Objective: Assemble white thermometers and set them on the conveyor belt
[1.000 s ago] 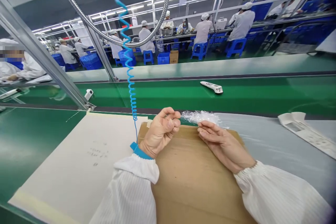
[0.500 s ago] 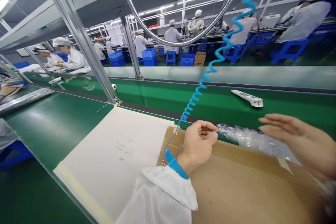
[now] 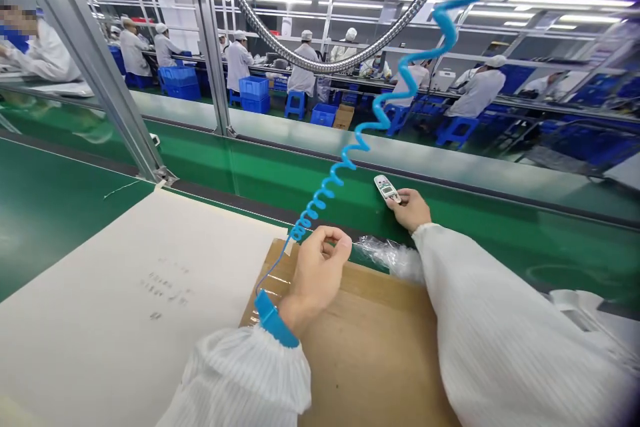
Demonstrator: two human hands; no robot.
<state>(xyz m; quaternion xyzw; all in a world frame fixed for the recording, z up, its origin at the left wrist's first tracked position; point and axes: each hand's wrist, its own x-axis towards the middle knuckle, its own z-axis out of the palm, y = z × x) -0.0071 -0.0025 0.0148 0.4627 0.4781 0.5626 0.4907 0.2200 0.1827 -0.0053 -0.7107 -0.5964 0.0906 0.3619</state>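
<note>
My right hand (image 3: 413, 210) reaches over the green conveyor belt and grips the near end of a white handheld device (image 3: 387, 189). A small grey screen and part of a green circuit board show on the device's upper face. Above the cardboard, my left hand (image 3: 320, 270) is closed, thumb and fingertips pinched together; anything held in the pinch is too small to make out. Its fingertips are close to a crumpled clear plastic bag (image 3: 390, 257). A blue wrist strap (image 3: 275, 321) circles my left wrist, with a coiled blue cord (image 3: 320, 197) running up from it.
Brown cardboard (image 3: 370, 347) lies in front of me, beside a large white sheet (image 3: 200, 247) with faint handwriting. A metal post (image 3: 107, 80) stands at left, and a flexible metal conduit (image 3: 320, 67) hangs overhead. People in white work beyond the belt, near blue crates (image 3: 254, 90).
My right hand has moved forward and left onto the belt and taken hold of the white device. My left hand keeps its pinch. The view has turned to the right.
</note>
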